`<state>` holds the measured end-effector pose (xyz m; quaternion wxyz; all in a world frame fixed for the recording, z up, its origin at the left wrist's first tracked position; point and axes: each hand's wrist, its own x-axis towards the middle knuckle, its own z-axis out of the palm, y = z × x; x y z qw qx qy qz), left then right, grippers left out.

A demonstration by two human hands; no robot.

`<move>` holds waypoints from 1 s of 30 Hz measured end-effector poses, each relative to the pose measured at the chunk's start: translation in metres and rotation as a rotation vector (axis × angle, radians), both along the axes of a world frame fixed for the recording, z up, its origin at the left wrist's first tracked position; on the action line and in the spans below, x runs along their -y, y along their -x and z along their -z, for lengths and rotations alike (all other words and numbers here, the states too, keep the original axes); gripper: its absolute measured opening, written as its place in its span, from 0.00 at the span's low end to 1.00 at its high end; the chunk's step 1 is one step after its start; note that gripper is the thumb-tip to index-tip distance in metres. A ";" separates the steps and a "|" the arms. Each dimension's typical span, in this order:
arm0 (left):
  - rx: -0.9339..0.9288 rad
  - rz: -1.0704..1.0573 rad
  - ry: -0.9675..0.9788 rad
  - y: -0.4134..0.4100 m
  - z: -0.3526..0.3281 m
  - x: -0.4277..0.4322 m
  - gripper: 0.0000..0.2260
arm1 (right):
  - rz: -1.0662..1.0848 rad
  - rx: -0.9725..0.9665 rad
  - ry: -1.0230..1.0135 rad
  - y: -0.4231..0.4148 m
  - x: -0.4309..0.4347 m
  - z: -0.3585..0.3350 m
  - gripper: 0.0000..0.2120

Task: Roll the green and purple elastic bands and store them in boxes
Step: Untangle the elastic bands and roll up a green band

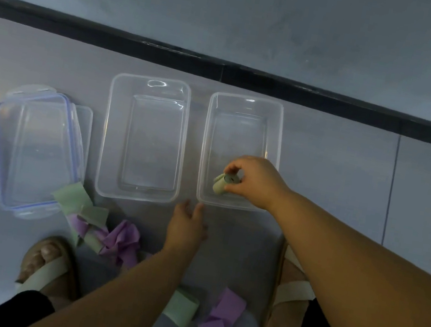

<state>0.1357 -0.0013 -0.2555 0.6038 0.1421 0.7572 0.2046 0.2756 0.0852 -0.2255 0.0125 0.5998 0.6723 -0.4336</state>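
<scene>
Right hand (pixel 254 181) pinches green roll (pixel 219 186); left hand (pixel 187 224) extends, fingers straight.

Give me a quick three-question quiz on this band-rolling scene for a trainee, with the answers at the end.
1. True or false: the right hand pinches a rolled green band at the near end of the right box.
2. Multiple choice: the left box, next to the stacked lids, holds A) a purple band, B) nothing visible, C) a lid.
3. Short answer: what does the left hand hold?

Key: 1 true; 2 B; 3 nothing, its fingers are straight.
</scene>
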 end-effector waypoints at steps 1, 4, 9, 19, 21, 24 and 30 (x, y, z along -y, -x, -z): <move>0.054 -0.052 0.023 -0.003 0.001 -0.007 0.15 | -0.062 0.027 -0.023 0.003 0.001 0.005 0.13; 0.135 -0.081 0.069 -0.008 -0.002 -0.023 0.17 | -0.188 0.073 -0.055 0.010 0.005 0.019 0.13; 0.147 -0.081 0.021 -0.008 -0.005 -0.023 0.16 | -0.231 0.073 -0.099 0.015 0.010 0.033 0.13; 0.178 -0.068 0.011 -0.006 0.001 -0.021 0.14 | -0.464 0.129 -0.103 0.032 0.007 0.036 0.12; 0.179 -0.058 0.005 -0.005 0.002 -0.022 0.14 | -0.483 0.135 -0.069 0.035 0.003 0.035 0.13; 0.183 -0.038 -0.008 -0.003 0.003 -0.022 0.15 | -0.444 0.128 -0.002 0.040 0.001 0.035 0.12; 0.196 -0.052 0.003 -0.002 0.002 -0.022 0.14 | -0.257 0.067 0.068 0.035 0.005 0.036 0.13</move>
